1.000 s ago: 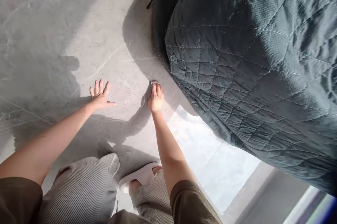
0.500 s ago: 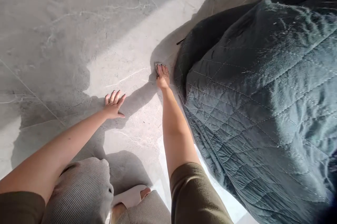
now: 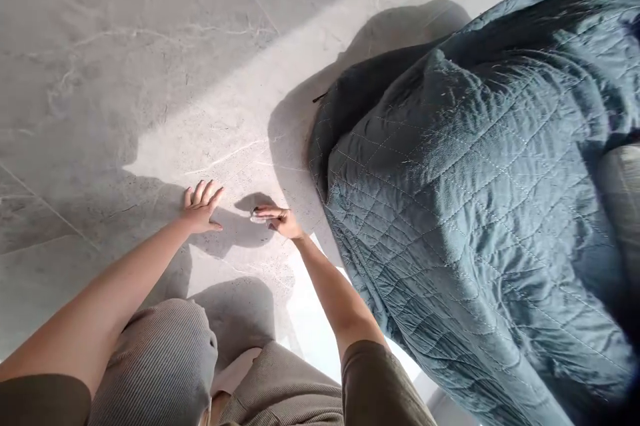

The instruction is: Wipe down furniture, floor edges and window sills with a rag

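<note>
My left hand (image 3: 201, 210) rests flat on the grey marbled floor (image 3: 125, 79), fingers spread, holding nothing. To its right, my right hand (image 3: 285, 222) is closed on a small whitish wad of cloth (image 3: 257, 217). The wad pokes out past the fingertips toward the left hand and is partly hidden by the fingers. Its shadow lies on the floor just beyond it, and the hand appears raised a little off the surface. A quilted blue-grey bedspread (image 3: 450, 199) hangs close to the right forearm.
Folds of the bedspread fill the right side and reach the floor. My bent knee (image 3: 165, 346) in ribbed beige trousers is at the bottom. A bright sunlit patch (image 3: 310, 309) lies beneath the right forearm, and shadows cross the floor tiles.
My right hand has drawn back from beside the bedspread toward my left hand and me, turning leftward with the wad of cloth. The left hand stays spread on the floor; the view has shifted.
</note>
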Demonstrator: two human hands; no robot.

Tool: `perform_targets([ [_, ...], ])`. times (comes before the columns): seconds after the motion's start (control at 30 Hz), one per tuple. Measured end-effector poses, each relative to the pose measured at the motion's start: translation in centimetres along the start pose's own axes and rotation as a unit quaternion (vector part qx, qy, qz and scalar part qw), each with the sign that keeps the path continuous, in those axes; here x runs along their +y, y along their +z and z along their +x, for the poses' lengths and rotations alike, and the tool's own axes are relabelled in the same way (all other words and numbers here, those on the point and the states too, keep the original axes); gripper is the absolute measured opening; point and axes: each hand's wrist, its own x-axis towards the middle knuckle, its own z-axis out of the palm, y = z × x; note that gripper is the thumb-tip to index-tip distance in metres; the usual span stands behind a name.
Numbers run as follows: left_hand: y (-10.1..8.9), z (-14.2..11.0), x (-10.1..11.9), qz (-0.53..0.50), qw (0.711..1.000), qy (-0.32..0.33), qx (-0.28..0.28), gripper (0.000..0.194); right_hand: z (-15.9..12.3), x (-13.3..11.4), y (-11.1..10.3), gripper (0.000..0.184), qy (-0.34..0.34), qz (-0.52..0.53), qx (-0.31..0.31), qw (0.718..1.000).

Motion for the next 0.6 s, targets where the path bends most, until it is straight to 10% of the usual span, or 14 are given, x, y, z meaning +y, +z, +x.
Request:
perform_targets([
  [0.13,0.0,-0.1,0.1,0.006,1.000,0.003,0.002,0.112,8.5,0.7,-5.8,0.057,0.039,-0.103,0.160,0.981],
  [0.23,0.0,-0.1,0.1,0.001,1.000,0.005,-0.003,0.112,11.7,1.6,-6.0,0.061,0.067,-0.202,0.179,0.961],
  [0.43,-0.2,0.0,-0.1,-0.001,1.000,0.003,-0.008,0.116,3.5,1.8,1.9,0.043,0.004,-0.173,0.067,0.983],
  [0.6,-1.0,-0.1,-0.2,-0.016,1.000,0.003,-0.012,0.116,-3.7,1.1,5.0,0.031,0.035,0.078,0.049,0.995],
])
